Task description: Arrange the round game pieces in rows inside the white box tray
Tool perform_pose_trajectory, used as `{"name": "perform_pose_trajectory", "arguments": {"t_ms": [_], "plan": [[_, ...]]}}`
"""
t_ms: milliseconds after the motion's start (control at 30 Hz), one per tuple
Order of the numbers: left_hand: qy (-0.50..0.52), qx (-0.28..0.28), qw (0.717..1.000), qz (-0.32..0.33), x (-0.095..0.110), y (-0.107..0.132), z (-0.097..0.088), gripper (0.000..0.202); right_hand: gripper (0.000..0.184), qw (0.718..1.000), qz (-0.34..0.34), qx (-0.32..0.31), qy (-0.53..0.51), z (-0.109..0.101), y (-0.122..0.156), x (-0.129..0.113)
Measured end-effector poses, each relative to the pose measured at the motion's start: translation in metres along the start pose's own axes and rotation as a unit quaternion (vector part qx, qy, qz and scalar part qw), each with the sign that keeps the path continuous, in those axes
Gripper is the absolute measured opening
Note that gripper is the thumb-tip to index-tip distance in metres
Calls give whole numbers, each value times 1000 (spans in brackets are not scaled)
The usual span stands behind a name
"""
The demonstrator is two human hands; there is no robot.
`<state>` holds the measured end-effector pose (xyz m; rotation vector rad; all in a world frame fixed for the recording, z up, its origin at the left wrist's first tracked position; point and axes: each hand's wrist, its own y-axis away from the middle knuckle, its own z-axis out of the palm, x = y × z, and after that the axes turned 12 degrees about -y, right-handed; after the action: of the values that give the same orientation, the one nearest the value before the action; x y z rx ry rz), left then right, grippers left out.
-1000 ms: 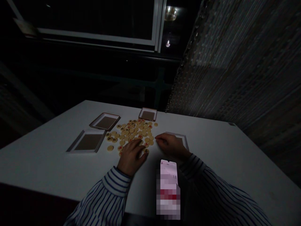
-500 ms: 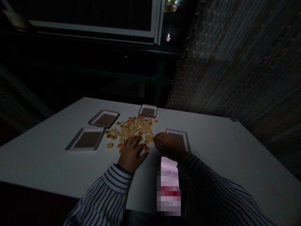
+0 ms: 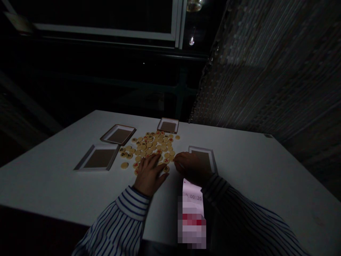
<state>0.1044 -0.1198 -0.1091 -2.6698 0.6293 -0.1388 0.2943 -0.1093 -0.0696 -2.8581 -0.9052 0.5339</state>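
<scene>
A heap of round wooden Chinese chess pieces lies in the middle of the white table, some showing red or black characters and others plain. My left hand rests over the heap's near side, fingers spread and thumb out to the right. At the heap's right edge is my right hand, its fingers curled inward beside the outermost pieces. Whatever sits under those fingers is hidden in shadow. Just behind the right hand is a shallow tray, partly covered by it.
Two shallow trays, a near one and a farther one, lie left of the heap. Another tray sits behind it. A lit phone showing a timer is at the near side. A bead curtain hangs at the right.
Both hands keep nearly the same place and pose. The phone's timer digits have advanced, and the view has shifted very slightly.
</scene>
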Motion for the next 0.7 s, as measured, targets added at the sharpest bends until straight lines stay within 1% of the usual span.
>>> {"name": "perform_pose_trajectory", "arguments": {"t_ms": [367, 700], "plan": [[-1, 16, 1000, 7, 1, -1, -1, 26, 23, 1000, -1, -10, 0, -2, 0, -3], [-15, -5, 1000, 0, 3, -3, -2, 31, 24, 1000, -8, -11, -2, 0, 1, -2]]}}
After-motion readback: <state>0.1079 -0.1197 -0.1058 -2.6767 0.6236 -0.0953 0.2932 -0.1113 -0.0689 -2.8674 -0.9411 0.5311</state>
